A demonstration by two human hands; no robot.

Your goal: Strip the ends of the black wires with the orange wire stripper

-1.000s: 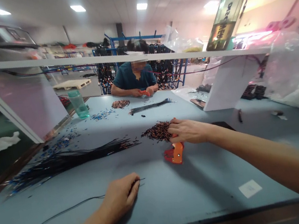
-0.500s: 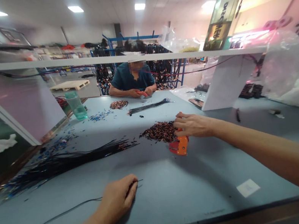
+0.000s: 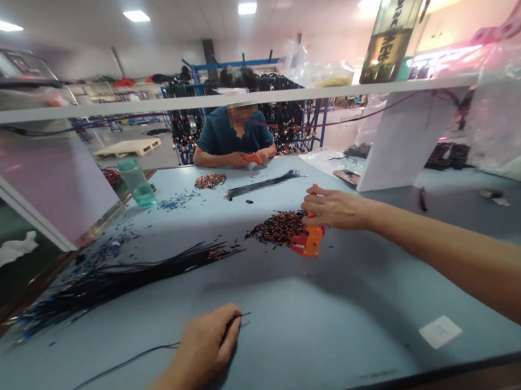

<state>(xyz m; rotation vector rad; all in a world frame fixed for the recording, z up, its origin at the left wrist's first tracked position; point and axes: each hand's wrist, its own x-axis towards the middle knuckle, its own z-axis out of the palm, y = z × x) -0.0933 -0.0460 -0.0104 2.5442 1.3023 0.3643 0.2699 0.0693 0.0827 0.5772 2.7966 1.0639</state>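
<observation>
My left hand [image 3: 212, 343] is closed on a thin black wire [image 3: 119, 365] near the table's front; a short end sticks out past the fingertips, and the rest trails left to a blue tip. Farther back and to the right, my right hand [image 3: 336, 208] grips an orange and red hand tool [image 3: 309, 240], its jaws pointing left and down. Just beyond the tool lies a heap of small dark and copper-coloured pieces [image 3: 279, 227]. A long bundle of black wires [image 3: 119, 282] with blue ends lies to the left.
Across the blue-grey table [image 3: 366, 337], a person [image 3: 230, 134] holds a red tool. A smaller wire bundle [image 3: 263, 184], a copper-coloured pile [image 3: 210, 181] and a green bottle [image 3: 136, 184] stand or lie farther back. A white shelf [image 3: 184, 103] spans above. A white paper [image 3: 440, 331] lies front right.
My right hand and the orange tool have moved slightly up and away from me. My left hand still holds the wire in place. The view has shifted slightly.
</observation>
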